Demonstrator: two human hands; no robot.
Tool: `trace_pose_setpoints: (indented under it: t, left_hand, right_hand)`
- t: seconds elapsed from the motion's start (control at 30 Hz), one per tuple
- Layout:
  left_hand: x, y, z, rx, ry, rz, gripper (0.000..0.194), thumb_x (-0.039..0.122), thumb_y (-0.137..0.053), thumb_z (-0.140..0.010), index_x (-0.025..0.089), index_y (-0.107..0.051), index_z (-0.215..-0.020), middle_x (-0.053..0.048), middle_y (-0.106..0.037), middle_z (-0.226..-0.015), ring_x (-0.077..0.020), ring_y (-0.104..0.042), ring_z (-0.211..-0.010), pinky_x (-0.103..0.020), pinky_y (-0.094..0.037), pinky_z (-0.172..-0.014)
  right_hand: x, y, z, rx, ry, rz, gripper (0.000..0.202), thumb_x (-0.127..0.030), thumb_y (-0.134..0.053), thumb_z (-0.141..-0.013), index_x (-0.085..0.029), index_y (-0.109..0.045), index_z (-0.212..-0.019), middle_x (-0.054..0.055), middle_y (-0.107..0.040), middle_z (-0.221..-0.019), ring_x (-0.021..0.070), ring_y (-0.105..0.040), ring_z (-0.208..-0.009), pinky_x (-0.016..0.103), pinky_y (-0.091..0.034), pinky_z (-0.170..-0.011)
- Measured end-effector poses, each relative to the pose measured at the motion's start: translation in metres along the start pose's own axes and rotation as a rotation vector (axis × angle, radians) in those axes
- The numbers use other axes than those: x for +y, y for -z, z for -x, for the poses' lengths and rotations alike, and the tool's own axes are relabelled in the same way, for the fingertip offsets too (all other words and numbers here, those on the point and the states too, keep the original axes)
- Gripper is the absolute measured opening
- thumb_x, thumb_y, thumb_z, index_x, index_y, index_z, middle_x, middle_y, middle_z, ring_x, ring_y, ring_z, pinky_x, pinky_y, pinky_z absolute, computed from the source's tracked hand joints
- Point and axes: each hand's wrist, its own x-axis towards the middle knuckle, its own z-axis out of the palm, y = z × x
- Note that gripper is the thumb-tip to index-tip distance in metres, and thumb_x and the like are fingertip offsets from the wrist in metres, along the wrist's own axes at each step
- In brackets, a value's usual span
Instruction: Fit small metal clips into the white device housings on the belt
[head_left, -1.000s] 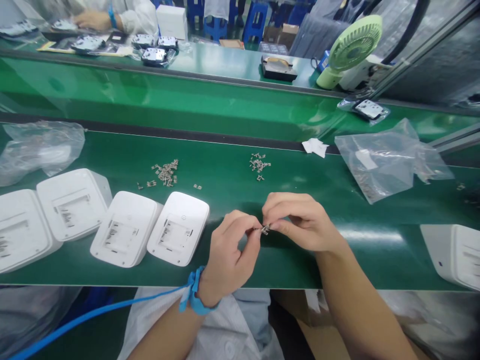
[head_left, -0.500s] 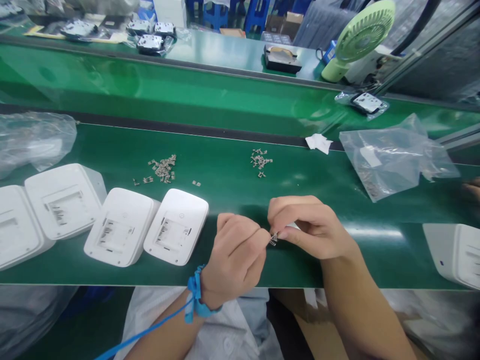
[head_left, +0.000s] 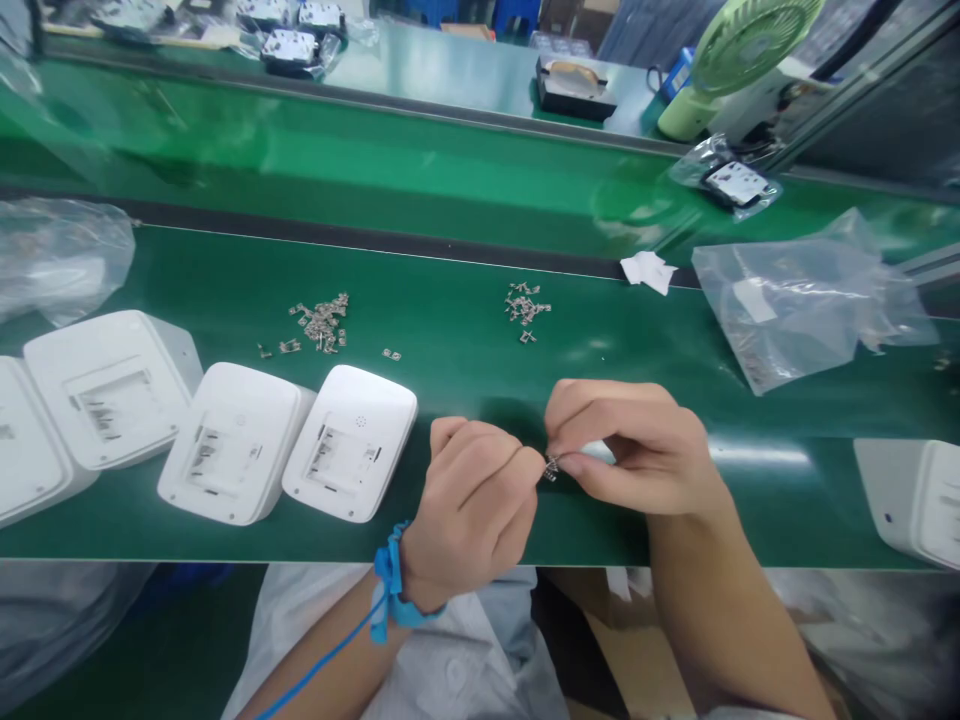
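Note:
Small metal battery contacts (head_left: pixel 552 468) show between my two hands, pinched at the fingertips. My left hand (head_left: pixel 480 500), with a blue wrist strap (head_left: pixel 391 585) on its wrist, is closed with its fingers curled in and the thumb side against the contacts. From the right, my right hand (head_left: pixel 637 445) grips the same contacts between thumb and fingers. How many pieces are held cannot be made out. Beyond the hands lies a small pile of metal contacts (head_left: pixel 525 305), and a larger pile of contacts (head_left: pixel 322 322) is farther left.
White plastic housings (head_left: pixel 349 444) with open battery bays stand along the left; another white housing (head_left: pixel 900 500) is at the right edge. A clear plastic bag (head_left: pixel 810 300), a white paper scrap (head_left: pixel 649 271) and a green fan (head_left: pixel 750 50) are at the right.
The view has shifted slightly, so the bench appears a little higher. My right hand has turned a bit; both hands still pinch the contacts.

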Motion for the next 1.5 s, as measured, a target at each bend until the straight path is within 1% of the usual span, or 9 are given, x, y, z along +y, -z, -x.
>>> trace_pose_setpoints:
  t: [0.23, 0.4, 0.53, 0.73, 0.8, 0.87, 1.03, 1.3, 1.5]
  left_hand:
    - [0.0, -0.001, -0.001, -0.004, 0.042, 0.019, 0.023, 0.003, -0.055, -0.086, 0.019, -0.058, -0.102, -0.003, -0.064, -0.086, -0.0172, -0.061, -0.084, -0.036, -0.046, -0.077]
    - [0.0, -0.001, -0.002, -0.038, 0.057, 0.044, 0.022, 0.004, -0.053, -0.088, 0.019, -0.059, -0.102, -0.003, -0.064, -0.088, -0.0167, -0.061, -0.083, -0.036, -0.045, -0.077]
    - [0.001, -0.001, -0.004, -0.061, 0.053, 0.068, 0.019, 0.005, -0.053, -0.091, 0.019, -0.06, -0.101, -0.002, -0.065, -0.088, -0.0154, -0.061, -0.081, -0.036, -0.043, -0.076]
    - [0.0, -0.002, -0.004, -0.046, 0.001, 0.018, 0.017, 0.004, -0.055, -0.09, 0.017, -0.061, -0.1, -0.002, -0.067, -0.086, -0.0156, -0.061, -0.082, -0.037, -0.041, -0.076]
    - [0.0, -0.002, -0.004, -0.04, -0.013, 0.024, 0.018, 0.004, -0.055, -0.09, 0.017, -0.061, -0.101, -0.002, -0.067, -0.087, -0.0157, -0.061, -0.083, -0.037, -0.041, -0.077]
    - [-0.001, -0.002, -0.004, -0.052, -0.001, 0.038, 0.016, 0.005, -0.055, -0.091, 0.017, -0.06, -0.1, -0.002, -0.067, -0.087, -0.0158, -0.061, -0.082, -0.038, -0.041, -0.077]
    - [-0.001, -0.001, -0.005, -0.082, 0.056, 0.057, 0.014, 0.007, -0.055, -0.092, 0.019, -0.059, -0.096, -0.001, -0.066, -0.085, -0.0144, -0.059, -0.08, -0.037, -0.04, -0.076]
    - [0.001, -0.001, -0.002, -0.113, 0.12, 0.036, 0.014, 0.008, -0.056, -0.091, 0.02, -0.059, -0.096, 0.0, -0.066, -0.085, -0.0147, -0.059, -0.079, -0.037, -0.039, -0.077]
    - [0.001, -0.004, -0.001, -0.139, 0.204, -0.025, 0.01, 0.011, -0.052, -0.094, 0.019, -0.059, -0.093, -0.002, -0.064, -0.083, -0.015, -0.054, -0.078, -0.036, -0.039, -0.075]
  right_hand:
    - [-0.001, -0.007, 0.002, 0.123, 0.142, 0.211, 0.02, -0.011, -0.07, -0.083, -0.028, -0.07, -0.092, 0.004, -0.066, -0.076, 0.0179, -0.06, -0.065, 0.034, -0.048, -0.056]
    - [-0.003, -0.006, 0.002, 0.131, 0.123, 0.195, 0.02, -0.012, -0.068, -0.085, -0.027, -0.071, -0.098, 0.005, -0.068, -0.083, 0.0186, -0.062, -0.07, 0.036, -0.052, -0.063]
    - [-0.006, 0.0, 0.0, 0.026, -0.023, 0.048, 0.012, -0.014, -0.064, -0.09, -0.023, -0.07, -0.094, 0.006, -0.069, -0.088, 0.0167, -0.065, -0.075, 0.031, -0.054, -0.066]
    - [-0.01, -0.001, 0.004, -0.085, -0.519, -0.495, 0.013, -0.026, -0.06, -0.098, -0.017, -0.059, -0.088, -0.001, -0.065, -0.061, 0.0102, -0.061, -0.047, 0.02, -0.05, -0.046]
    - [-0.009, -0.003, 0.006, -0.11, -0.591, -0.621, 0.014, -0.028, -0.057, -0.099, -0.018, -0.057, -0.09, -0.003, -0.063, -0.055, 0.0091, -0.056, -0.039, 0.019, -0.046, -0.041]
    - [-0.007, -0.003, 0.006, -0.1, -0.531, -0.595, 0.01, -0.025, -0.058, -0.099, -0.018, -0.059, -0.091, -0.004, -0.062, -0.055, 0.0081, -0.054, -0.039, 0.019, -0.044, -0.04]
    - [-0.001, 0.002, 0.0, -0.011, -0.132, -0.162, 0.013, -0.011, -0.063, -0.093, -0.02, -0.07, -0.088, 0.001, -0.068, -0.07, 0.0108, -0.061, -0.063, 0.023, -0.049, -0.057]
    - [-0.005, -0.001, -0.007, -0.155, -0.125, 0.038, 0.034, -0.038, -0.044, -0.105, -0.018, -0.055, -0.081, 0.003, -0.057, -0.081, 0.0112, -0.052, -0.07, 0.025, -0.045, -0.064]
    - [-0.001, -0.009, -0.004, -0.031, 0.048, 0.355, 0.021, -0.021, -0.05, -0.101, -0.02, -0.055, -0.081, 0.002, -0.057, -0.078, 0.0134, -0.052, -0.072, 0.028, -0.043, -0.067]
